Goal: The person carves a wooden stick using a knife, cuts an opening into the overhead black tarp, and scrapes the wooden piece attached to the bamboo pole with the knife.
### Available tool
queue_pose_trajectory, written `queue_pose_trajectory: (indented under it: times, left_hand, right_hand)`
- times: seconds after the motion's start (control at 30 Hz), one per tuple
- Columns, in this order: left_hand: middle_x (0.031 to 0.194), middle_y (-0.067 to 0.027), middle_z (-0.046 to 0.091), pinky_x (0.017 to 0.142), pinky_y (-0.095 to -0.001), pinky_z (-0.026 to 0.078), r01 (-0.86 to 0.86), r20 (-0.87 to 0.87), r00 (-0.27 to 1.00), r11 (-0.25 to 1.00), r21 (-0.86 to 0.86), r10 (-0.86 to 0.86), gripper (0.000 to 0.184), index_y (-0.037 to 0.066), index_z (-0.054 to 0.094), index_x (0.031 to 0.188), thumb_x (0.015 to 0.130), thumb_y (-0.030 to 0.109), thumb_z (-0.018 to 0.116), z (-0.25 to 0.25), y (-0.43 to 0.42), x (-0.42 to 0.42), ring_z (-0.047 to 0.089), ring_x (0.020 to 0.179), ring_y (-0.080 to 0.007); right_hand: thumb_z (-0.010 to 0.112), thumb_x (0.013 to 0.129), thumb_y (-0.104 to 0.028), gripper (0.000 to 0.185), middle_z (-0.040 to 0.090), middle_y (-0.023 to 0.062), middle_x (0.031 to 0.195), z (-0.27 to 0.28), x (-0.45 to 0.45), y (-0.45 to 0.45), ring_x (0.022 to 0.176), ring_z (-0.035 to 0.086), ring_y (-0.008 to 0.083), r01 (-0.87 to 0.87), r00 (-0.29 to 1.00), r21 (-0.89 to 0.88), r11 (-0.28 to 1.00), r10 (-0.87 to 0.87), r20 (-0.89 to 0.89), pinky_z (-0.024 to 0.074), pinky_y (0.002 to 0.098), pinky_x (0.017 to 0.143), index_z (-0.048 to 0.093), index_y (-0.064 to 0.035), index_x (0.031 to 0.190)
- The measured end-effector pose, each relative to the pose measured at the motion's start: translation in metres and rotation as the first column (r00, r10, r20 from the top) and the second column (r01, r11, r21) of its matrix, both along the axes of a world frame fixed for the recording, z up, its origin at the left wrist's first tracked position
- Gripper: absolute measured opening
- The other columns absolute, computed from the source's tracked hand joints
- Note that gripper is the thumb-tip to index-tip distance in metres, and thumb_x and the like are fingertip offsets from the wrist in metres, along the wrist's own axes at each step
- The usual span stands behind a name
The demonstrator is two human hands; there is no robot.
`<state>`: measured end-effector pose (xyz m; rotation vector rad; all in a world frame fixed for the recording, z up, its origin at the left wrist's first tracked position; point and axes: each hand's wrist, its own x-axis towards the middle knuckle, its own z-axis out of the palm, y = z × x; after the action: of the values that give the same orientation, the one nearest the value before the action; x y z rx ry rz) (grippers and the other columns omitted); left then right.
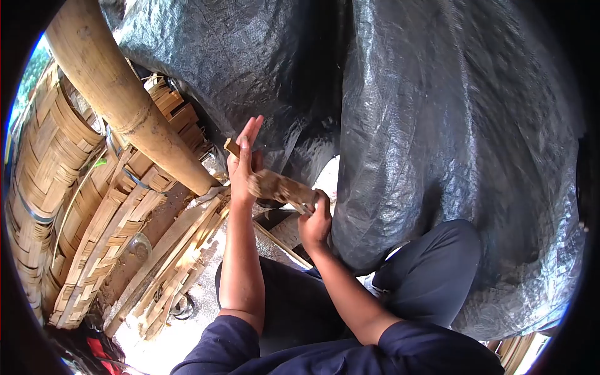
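Observation:
A rough, brown piece of wood, frayed along its side, spans the space between my two hands. My right hand is closed around its lower right end. At its upper left end is my left hand, raised with some fingers stretched upward and the wood pinched at the palm. A short wooden end sticks out beyond the left hand; whether it belongs to the same piece is hidden by the hand.
A thick bamboo pole slants down on the left, beside woven bamboo panels. Split bamboo strips lie on the ground below it. Large dark plastic sheeting hangs in front and to the right, close to my bent knee.

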<state>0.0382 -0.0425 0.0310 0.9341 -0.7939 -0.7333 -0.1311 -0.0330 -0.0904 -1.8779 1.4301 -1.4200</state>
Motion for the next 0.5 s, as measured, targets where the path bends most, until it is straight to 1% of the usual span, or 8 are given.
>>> queue_pose_trajectory:
  times: [0.03,0.17,0.2,0.27,0.3,0.37,0.4,0.5]
  left_hand:
    - [0.138,-0.0074,0.05,0.048,-0.0152,0.025,0.02,0.009,1.0,1.0,-0.011,-0.019,0.051,0.008,0.042,0.138,0.101,0.042,0.038,0.0,-0.001,-0.001,0.03,0.052,-0.0006]
    - [0.134,-0.0124,0.053,0.045,-0.018,0.025,0.022,0.002,1.0,0.998,-0.06,-0.022,0.046,0.007,0.047,0.133,0.101,0.038,0.04,-0.01,-0.004,0.0,0.029,0.049,-0.0025]
    - [0.134,-0.0124,0.053,0.045,-0.018,0.025,0.023,0.003,1.0,0.998,-0.058,-0.023,0.046,0.007,0.047,0.133,0.101,0.038,0.04,-0.011,-0.004,0.0,0.029,0.049,-0.0025]
    - [0.116,-0.0115,0.063,0.046,-0.0186,0.025,0.041,-0.031,0.999,0.996,-0.08,-0.044,0.042,0.005,0.05,0.129,0.1,0.035,0.043,-0.012,-0.005,-0.002,0.03,0.049,-0.0024]
    - [0.116,-0.0115,0.063,0.046,-0.0186,0.025,0.044,-0.032,0.998,0.996,-0.081,-0.046,0.042,0.005,0.05,0.129,0.1,0.035,0.043,-0.012,-0.005,-0.003,0.03,0.049,-0.0024]
    - [0.093,-0.0086,0.069,0.046,-0.0183,0.026,0.144,0.012,0.99,0.989,-0.025,-0.143,0.034,0.002,0.057,0.121,0.099,0.027,0.048,-0.009,-0.007,-0.011,0.031,0.049,-0.0011]
    - [0.075,-0.0033,0.065,0.047,-0.0188,0.027,0.139,0.023,0.99,0.989,-0.043,-0.138,0.029,0.002,0.061,0.115,0.097,0.023,0.053,0.002,-0.006,-0.023,0.034,0.05,-0.0006]
    - [0.062,0.0035,0.05,0.047,-0.0202,0.024,0.14,0.126,0.981,0.989,0.042,-0.144,0.025,0.002,0.066,0.106,0.095,0.023,0.057,0.015,-0.02,-0.041,0.033,0.05,-0.0016]
  right_hand:
    - [0.055,0.071,0.009,0.047,0.061,0.0211,0.107,0.004,-0.007,0.003,0.101,0.06,0.0409,0.034,0.999,-0.051,0.998,-0.036,-0.037,0.0494,0.043,0.08,0.052,-0.0032,0.116]
    - [0.056,0.069,0.006,0.054,0.056,0.0281,0.112,-0.02,-0.037,-0.022,0.107,0.056,0.0416,0.302,0.945,0.112,0.947,-0.282,-0.167,0.0457,0.0428,0.088,0.048,0.0046,0.123]
    - [0.059,0.069,0.003,0.057,0.056,0.0293,0.114,-0.02,-0.045,-0.041,0.11,0.054,0.0417,0.285,0.957,0.085,0.955,-0.288,0.024,0.043,0.0428,0.094,0.047,0.0069,0.124]
    - [0.061,0.066,0.002,0.061,0.055,0.0301,0.115,0.001,-0.059,-0.074,0.109,0.054,0.0437,0.408,0.911,0.052,0.911,-0.402,-0.093,0.0429,0.0446,0.094,0.045,0.0072,0.125]
    - [0.061,0.066,0.003,0.061,0.056,0.0301,0.113,0.012,-0.068,-0.089,0.106,0.055,0.0452,0.375,0.926,0.054,0.925,-0.373,-0.055,0.0436,0.0468,0.09,0.044,0.0058,0.124]
    - [0.061,0.066,0.003,0.061,0.057,0.0299,0.112,0.022,-0.077,-0.108,0.105,0.055,0.0455,0.373,0.924,0.039,0.927,-0.367,-0.106,0.0435,0.0475,0.088,0.043,0.0047,0.125]
    - [0.061,0.066,0.003,0.062,0.057,0.0296,0.11,0.03,-0.08,-0.112,0.103,0.055,0.0457,0.365,0.921,0.024,0.931,-0.357,-0.156,0.0435,0.0481,0.086,0.042,0.0035,0.125]
    - [0.06,0.066,0.005,0.055,0.061,0.0275,0.104,0.041,-0.08,-0.111,0.1,0.056,0.0472,0.297,0.95,0.067,0.952,-0.288,-0.123,0.0444,0.0495,0.083,0.046,-0.0028,0.119]
